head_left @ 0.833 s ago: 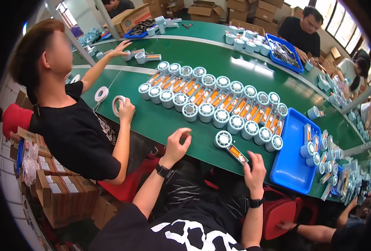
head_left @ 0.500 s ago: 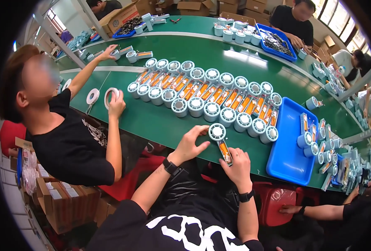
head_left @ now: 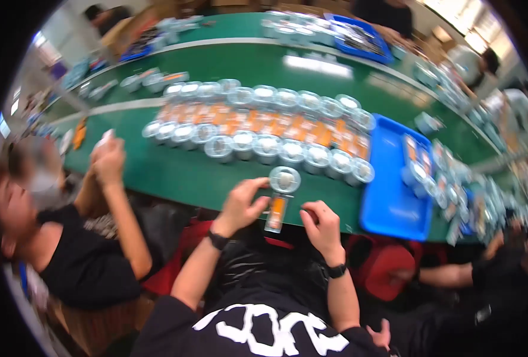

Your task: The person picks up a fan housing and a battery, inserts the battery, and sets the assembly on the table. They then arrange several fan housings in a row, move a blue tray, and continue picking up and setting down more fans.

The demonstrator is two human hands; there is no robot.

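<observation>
A light-blue part shaped like a handheld fan body, with a round head point(head_left: 284, 179) and an open handle point(head_left: 276, 212) with orange inside, lies at the table's near edge. My left hand point(head_left: 240, 205) is at the left of its head, thumb and fingers apart, fingertips at or very near the rim. To the right of the handle, my right hand point(head_left: 324, 229) hovers apart from it, fingers loosely bent and nothing visible in them. Beyond both hands, similar fan bodies point(head_left: 267, 146) stand packed in a long double row, orange parts between their heads. Motion blur hides fine detail.
A blue tray point(head_left: 395, 217) lies right of the row, with fan bodies point(head_left: 417, 172) at its right side. More are heaped at the far right. On the left, a co-worker's hands point(head_left: 108, 156) are close together around something white. An orange object point(head_left: 80, 133) lies beyond them.
The whole view has shifted, so the table sits further left and higher. My right hand has come off the handle. The co-worker's reaching arm has drawn back, bringing both hands together.
</observation>
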